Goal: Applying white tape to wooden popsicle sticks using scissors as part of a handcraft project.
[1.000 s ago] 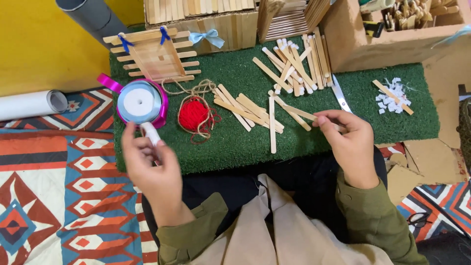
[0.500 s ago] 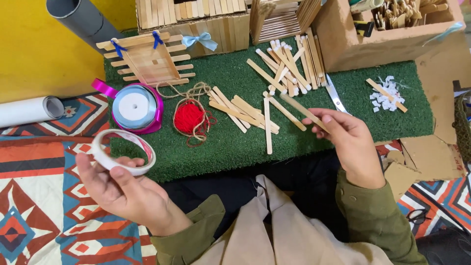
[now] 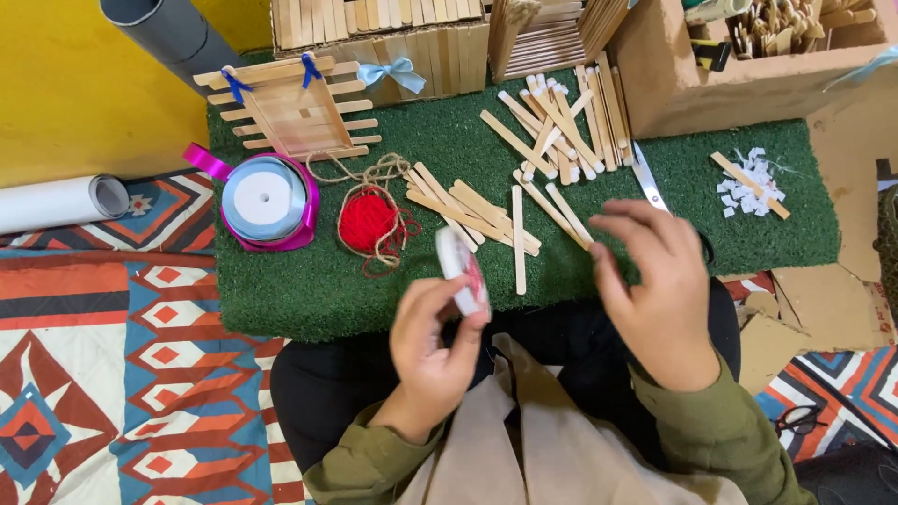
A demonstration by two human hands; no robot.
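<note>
- The left hand has its thumb and fingertips pinched on the lower edge of a tape roll; the roll stands on edge, seen nearly side-on, white with a reddish inner face; it is held over the near edge of the green turf mat, just in front of the person's lap.
- The right hand hovers to the right of the roll, apart from it; fingers half curled and spread, palm turned down and leftward; the hand is motion-blurred, so whether anything sits between the fingers cannot be told.
- Both wrists rise from olive-green sleeves at the bottom of the view; the forearms are cut off by the frame edge.
- The right hand covers part of the mat and the lower part of the scissors.
- Beyond the roll lie loose wooden craft sticks on the mat; left of them a red yarn ball wrapped in twine, then a blue ribbon spool with a pink rim.
- Farther back stands a small stick frame tied with blue bows; a cardboard box sits at the mat's far right.
</note>
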